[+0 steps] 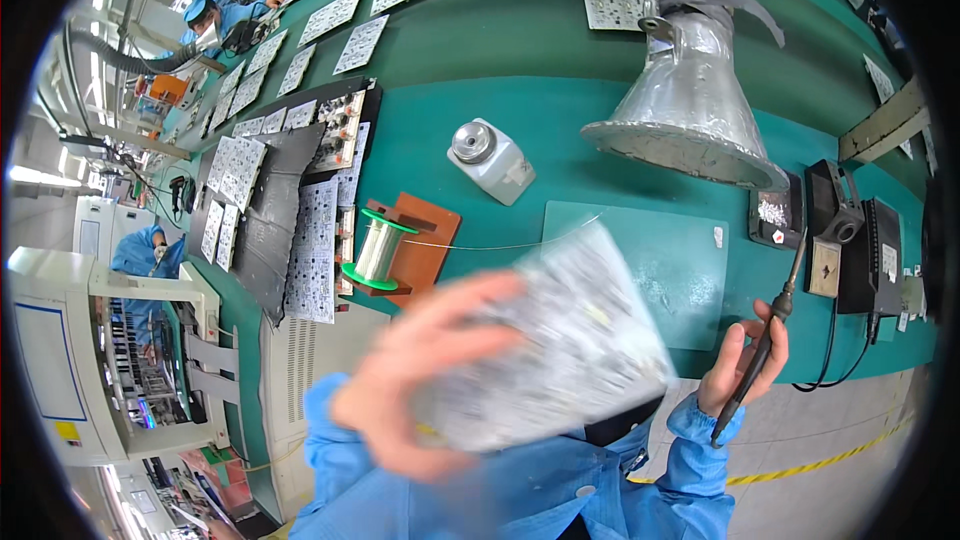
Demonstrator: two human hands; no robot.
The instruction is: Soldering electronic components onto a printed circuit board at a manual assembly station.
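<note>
My left hand grips a white circuit board close under the camera; both are blurred by motion. My right hand holds a black soldering iron like a pen, its tip pointing up toward the iron stand. A thin solder wire runs from a green-rimmed spool on a brown wooden holder toward the board. A translucent green work mat lies on the bench behind the board.
A silver fume-extractor hood hangs over the green bench. A white dispenser bottle stands mid-bench. Black soldering station units sit at right. Stacks of circuit boards lie at left. Workers in blue sit far left.
</note>
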